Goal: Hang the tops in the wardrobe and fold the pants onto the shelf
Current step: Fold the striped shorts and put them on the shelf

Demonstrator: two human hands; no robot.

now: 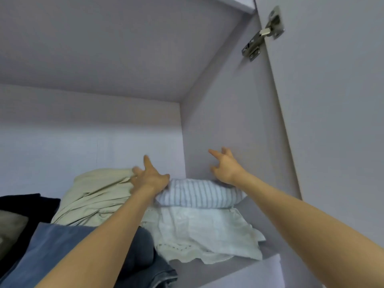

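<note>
Striped folded garment (199,193): blue-and-white, folded into a compact bundle, lying on top of a white lace-edged piece (205,235) at about 5 o'clock of centre, in the right rear corner of the shelf (239,269). Likely one of the pants; whether it is cannot be told from the fold alone. Stacking it on the white piece against the side wall (228,121) probably keeps the pile from spreading.

Left hand (150,177): at 6 o'clock, fingers spread and mostly straight, gripping nothing. Its heel rests at the left end of the striped bundle, fingertips reaching over the cream garment (93,196). The pose reads as pressing or steadying the stack rather than lifting.

Right hand (225,166): at 4 o'clock, fingers loosely splayed and part-curled, holding nothing, above the bundle's right end and near the side wall. Contact with the cloth cannot be told.

Other stock: cream garment at 7 o'clock, crumpled; blue denim (62,246) and dark grey cloth (143,254) at the lower left front; a black item (25,204) at 8 o'clock.

Fittings: door hinge (262,34) at 1 o'clock, door standing open.

Status, as judged: bundle placed, final settling under way.
</note>
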